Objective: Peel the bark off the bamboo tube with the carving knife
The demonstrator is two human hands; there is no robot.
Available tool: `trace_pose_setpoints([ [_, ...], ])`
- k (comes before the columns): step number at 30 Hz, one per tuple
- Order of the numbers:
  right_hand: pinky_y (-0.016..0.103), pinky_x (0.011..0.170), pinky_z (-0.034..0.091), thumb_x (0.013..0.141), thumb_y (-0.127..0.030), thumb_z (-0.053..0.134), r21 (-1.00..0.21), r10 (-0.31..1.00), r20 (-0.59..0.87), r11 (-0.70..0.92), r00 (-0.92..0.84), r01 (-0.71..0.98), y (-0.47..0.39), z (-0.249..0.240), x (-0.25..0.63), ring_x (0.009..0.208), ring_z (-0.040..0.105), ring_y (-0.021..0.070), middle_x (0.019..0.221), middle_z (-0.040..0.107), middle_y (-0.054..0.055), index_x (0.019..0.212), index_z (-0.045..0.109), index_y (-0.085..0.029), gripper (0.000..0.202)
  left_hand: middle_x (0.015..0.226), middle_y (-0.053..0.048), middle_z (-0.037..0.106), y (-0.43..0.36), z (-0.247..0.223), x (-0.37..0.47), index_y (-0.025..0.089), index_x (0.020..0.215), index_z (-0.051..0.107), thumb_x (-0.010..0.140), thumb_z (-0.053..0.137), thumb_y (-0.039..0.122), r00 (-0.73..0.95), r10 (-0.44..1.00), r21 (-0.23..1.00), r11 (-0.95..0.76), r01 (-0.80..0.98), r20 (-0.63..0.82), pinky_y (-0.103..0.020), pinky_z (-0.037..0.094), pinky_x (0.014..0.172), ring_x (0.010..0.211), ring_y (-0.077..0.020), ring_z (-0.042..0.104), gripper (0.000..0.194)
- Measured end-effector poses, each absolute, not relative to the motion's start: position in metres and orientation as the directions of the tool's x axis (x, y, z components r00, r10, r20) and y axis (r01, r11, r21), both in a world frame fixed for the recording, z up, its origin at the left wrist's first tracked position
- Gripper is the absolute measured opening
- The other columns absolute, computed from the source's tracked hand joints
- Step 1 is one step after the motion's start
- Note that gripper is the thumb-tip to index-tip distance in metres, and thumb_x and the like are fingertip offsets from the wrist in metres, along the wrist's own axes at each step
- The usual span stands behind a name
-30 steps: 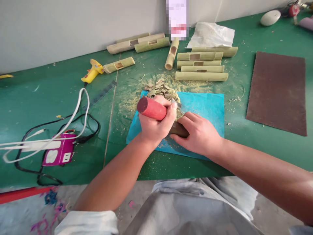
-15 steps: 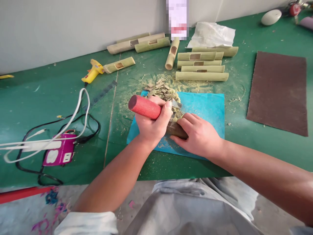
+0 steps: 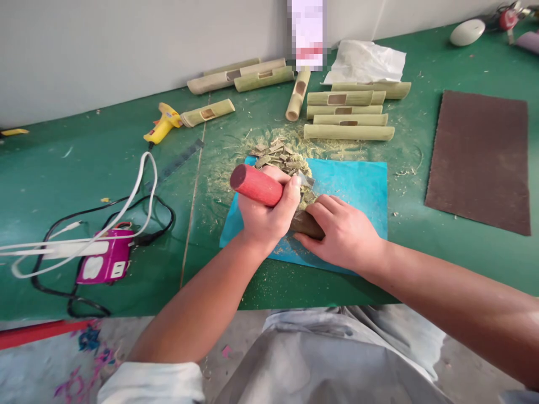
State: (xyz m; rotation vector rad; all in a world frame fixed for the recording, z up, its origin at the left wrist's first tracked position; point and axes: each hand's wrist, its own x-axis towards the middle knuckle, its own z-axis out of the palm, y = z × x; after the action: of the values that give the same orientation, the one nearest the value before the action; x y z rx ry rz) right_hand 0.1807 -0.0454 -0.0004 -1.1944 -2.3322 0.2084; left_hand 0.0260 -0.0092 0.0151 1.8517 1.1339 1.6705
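My left hand (image 3: 269, 210) is wrapped round the thick red handle of a bladed tool (image 3: 256, 185); the thumb lies along the handle. A bit of flat metal blade shows past the thumb, while its cutting edge is hard to see. My right hand (image 3: 345, 230) is closed over a brownish bamboo piece (image 3: 308, 224), pressing it down on a blue sheet (image 3: 357, 185). The bamboo's far end is hidden by my left hand. Just beyond my hands lies a heap of bamboo chips and shavings (image 3: 280, 154).
Several bamboo tubes with cut openings (image 3: 347, 132) lie behind the chips. At left are a yellow glue gun (image 3: 162, 124), a clear ruler (image 3: 177, 163), and a purple power adapter (image 3: 105, 258) with tangled cables. A brown mat (image 3: 480, 163) lies at right.
My left hand and the red handle have shifted slightly to the right, and the handle's end has tipped a little. My right hand holds the bamboo in the same place.
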Motion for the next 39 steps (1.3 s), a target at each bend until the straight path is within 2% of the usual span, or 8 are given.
trace_pose_setpoints([
  [3, 0.031, 0.064, 0.046, 0.085, -0.038, 0.065, -0.392, 0.805, 0.357, 0.589, -0.473, 0.706, -0.0449, -0.0007, 0.1806, 0.072, 0.054, 0.0188, 0.079, 0.061, 0.007, 0.082, 0.062, -0.016, 0.022, 0.062, 0.002, 0.058, -0.0086, 0.0166, 0.0279, 0.018, 0.067, 0.057, 0.09, 0.062, 0.027, -0.008, 0.78, 0.737, -0.587, 0.335, 0.625, -0.026, 0.047, 0.061, 0.058, -0.0098, 0.055, 0.026],
  [6, 0.03, 0.063, 0.045, 0.085, -0.038, 0.065, -0.43, 0.819, 0.337, 0.572, -0.464, 0.698, -0.044, -0.0004, 0.1802, 0.069, 0.052, 0.0175, 0.076, 0.06, 0.006, 0.079, 0.062, -0.016, 0.023, 0.056, 0.003, 0.051, -0.0074, 0.0169, 0.0303, 0.018, 0.06, 0.052, 0.089, 0.061, 0.024, 0.0, 0.81, 0.776, -0.563, 0.284, 0.587, -0.025, 0.043, 0.055, 0.052, -0.0082, 0.049, 0.031],
  [10, 0.03, 0.061, 0.042, 0.083, -0.039, 0.068, -0.451, 0.845, 0.295, 0.535, -0.446, 0.715, -0.0427, 0.0008, 0.1806, 0.066, 0.05, 0.0165, 0.075, 0.059, 0.005, 0.077, 0.061, -0.016, 0.024, 0.052, 0.004, 0.048, -0.0049, 0.0155, 0.0326, 0.018, 0.055, 0.051, 0.081, 0.065, 0.022, -0.113, 0.87, 0.872, -0.457, 0.176, 0.479, -0.022, 0.037, 0.045, 0.044, -0.0065, 0.043, 0.029],
  [15, 0.03, 0.064, 0.044, 0.083, -0.038, 0.067, -0.437, 0.839, 0.299, 0.543, -0.454, 0.717, -0.0432, 0.0018, 0.1805, 0.069, 0.051, 0.0174, 0.078, 0.06, 0.006, 0.078, 0.06, -0.017, 0.023, 0.05, 0.005, 0.051, -0.0006, 0.0151, 0.0345, 0.018, 0.06, 0.054, 0.083, 0.063, 0.025, -0.259, 0.858, 0.891, -0.453, 0.023, 0.443, -0.021, 0.043, 0.048, 0.044, -0.0069, 0.048, 0.026],
  [19, 0.03, 0.064, 0.044, 0.082, -0.037, 0.068, -0.42, 0.83, 0.322, 0.557, -0.456, 0.717, -0.0437, 0.0016, 0.1796, 0.071, 0.052, 0.0181, 0.079, 0.059, 0.006, 0.08, 0.06, -0.017, 0.021, 0.057, 0.003, 0.058, -0.0021, 0.016, 0.0341, 0.018, 0.066, 0.058, 0.085, 0.067, 0.028, -0.202, 0.856, 0.88, -0.463, 0.109, 0.476, -0.023, 0.048, 0.056, 0.051, -0.0088, 0.055, 0.023],
  [23, 0.03, 0.064, 0.044, 0.082, -0.037, 0.067, -0.414, 0.825, 0.332, 0.564, -0.458, 0.715, -0.0437, 0.0013, 0.1796, 0.07, 0.052, 0.0181, 0.079, 0.059, 0.006, 0.079, 0.059, -0.018, 0.021, 0.06, 0.003, 0.057, -0.005, 0.0165, 0.0329, 0.018, 0.066, 0.058, 0.086, 0.067, 0.029, -0.158, 0.852, 0.862, -0.472, 0.185, 0.5, -0.025, 0.047, 0.056, 0.051, -0.0086, 0.053, 0.025],
  [32, 0.03, 0.064, 0.044, 0.082, -0.036, 0.067, -0.413, 0.821, 0.342, 0.569, -0.457, 0.711, -0.044, 0.0013, 0.1805, 0.07, 0.051, 0.0178, 0.079, 0.06, 0.006, 0.079, 0.058, -0.018, 0.02, 0.06, 0.003, 0.058, -0.0057, 0.0148, 0.0318, 0.018, 0.068, 0.058, 0.087, 0.065, 0.029, -0.142, 0.84, 0.846, -0.495, 0.199, 0.524, -0.025, 0.046, 0.056, 0.052, -0.0087, 0.052, 0.024],
  [39, 0.031, 0.064, 0.044, 0.083, -0.037, 0.067, -0.437, 0.824, 0.307, 0.567, -0.476, 0.698, -0.0436, 0.0017, 0.1814, 0.07, 0.05, 0.0176, 0.079, 0.059, 0.006, 0.079, 0.059, -0.017, 0.022, 0.058, 0.003, 0.054, -0.0061, 0.0207, 0.0319, 0.018, 0.062, 0.057, 0.087, 0.063, 0.027, -0.059, 0.86, 0.846, -0.484, 0.225, 0.507, -0.025, 0.045, 0.055, 0.05, -0.008, 0.049, 0.027],
])
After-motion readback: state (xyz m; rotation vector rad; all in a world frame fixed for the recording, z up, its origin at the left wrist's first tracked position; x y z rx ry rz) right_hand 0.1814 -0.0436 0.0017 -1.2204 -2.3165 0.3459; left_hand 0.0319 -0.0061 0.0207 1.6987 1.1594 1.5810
